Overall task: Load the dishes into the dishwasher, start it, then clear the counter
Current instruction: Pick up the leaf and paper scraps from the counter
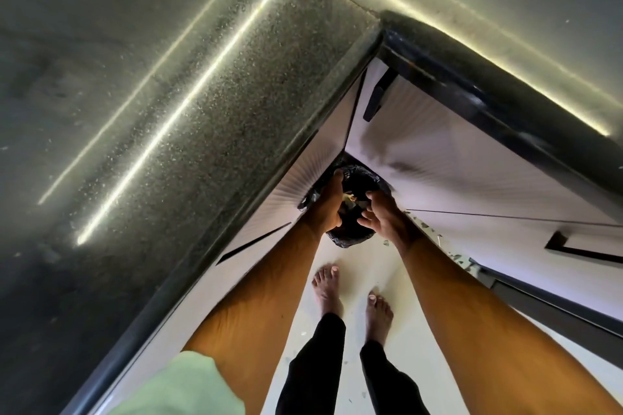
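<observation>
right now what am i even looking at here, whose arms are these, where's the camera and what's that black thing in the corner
There is no machine here. One camera is worn on a person's head and looks straight down, so the two arms you see are the wearer's own, and the bare feet on the pale floor are theirs too. The wide lens bends the straight lines.

The speckled dark surface is a kitchen counter that turns a corner. No dishes lie on the part that shows. Below it are white cabinet fronts with black handles.

The black thing is a bin bag standing on the floor in the corner, with some scraps inside. The left hand lies along the bag's left rim; whether it grips it I cannot tell. The right hand hovers over the right side, fingers loosely spread, holding nothing that I can see.
</observation>
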The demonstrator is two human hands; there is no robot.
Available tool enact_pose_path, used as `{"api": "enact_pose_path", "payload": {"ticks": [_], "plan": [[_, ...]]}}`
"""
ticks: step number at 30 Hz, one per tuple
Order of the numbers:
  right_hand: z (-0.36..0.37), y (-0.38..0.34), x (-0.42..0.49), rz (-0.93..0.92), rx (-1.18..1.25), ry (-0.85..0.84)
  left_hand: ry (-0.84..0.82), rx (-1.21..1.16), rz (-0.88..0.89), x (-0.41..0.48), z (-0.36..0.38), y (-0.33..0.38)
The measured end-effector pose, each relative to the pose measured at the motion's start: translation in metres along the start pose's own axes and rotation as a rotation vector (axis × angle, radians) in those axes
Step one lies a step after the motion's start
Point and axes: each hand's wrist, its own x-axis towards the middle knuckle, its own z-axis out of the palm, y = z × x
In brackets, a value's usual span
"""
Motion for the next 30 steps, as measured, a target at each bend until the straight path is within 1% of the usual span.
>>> {"api": "enact_pose_path", "payload": {"ticks": [2,4,6,9,11,13,17,20,22,24,26,28,29,30], "plan": [[-0.002,0.001,-0.005,-0.015,0.033,0.025,0.004,0.031,0.053,-0.009,-0.001,-0.002],[-0.005,0.001,-0.018,-0.074,0.039,0.049,0.038,0.138,0.198,-0.02,-0.001,-0.005],[-0.008,-0.001,-0.043,-0.171,0.043,0.039,0.085,0.255,0.335,-0.041,0.0,-0.007],[-0.009,-0.009,-0.108,-0.414,0.048,0.026,0.102,0.28,0.405,-0.08,0.002,-0.009],[-0.012,-0.015,-0.16,-0.606,0.003,0.086,0.044,0.293,0.487,-0.116,0.0,-0.009],[-0.017,-0.022,-0.213,-0.781,-0.037,0.118,-0.018,0.327,0.635,-0.173,0.0,-0.004],[-0.03,-0.047,-0.311,-1.077,-0.019,0.129,-0.071,0.255,0.939,-0.304,0.004,0.016],[-0.046,-0.07,-0.363,-1.258,-0.011,0.141,-0.084,0.379,1.132,-0.365,0.013,0.035],[-0.064,-0.087,-0.383,-1.374,-0.027,0.224,-0.056,0.48,1.243,-0.385,0.029,0.048],[-0.088,-0.102,-0.393,-1.474,-0.06,0.359,-0.022,0.588,1.37,-0.392,0.051,0.057],[-0.119,-0.11,-0.396,-1.53,-0.113,0.528,0.034,0.689,1.514,-0.384,0.072,0.064],[-0.162,-0.108,-0.39,-1.518,-0.169,0.723,0.16,0.857,1.619,-0.363,0.091,0.073],[-0.187,-0.105,-0.384,-1.47,-0.197,0.81,0.262,0.967,1.624,-0.35,0.099,0.078],[-0.212,-0.1,-0.378,-1.39,-0.233,0.893,0.361,1.059,1.587,-0.338,0.105,0.082]]}}
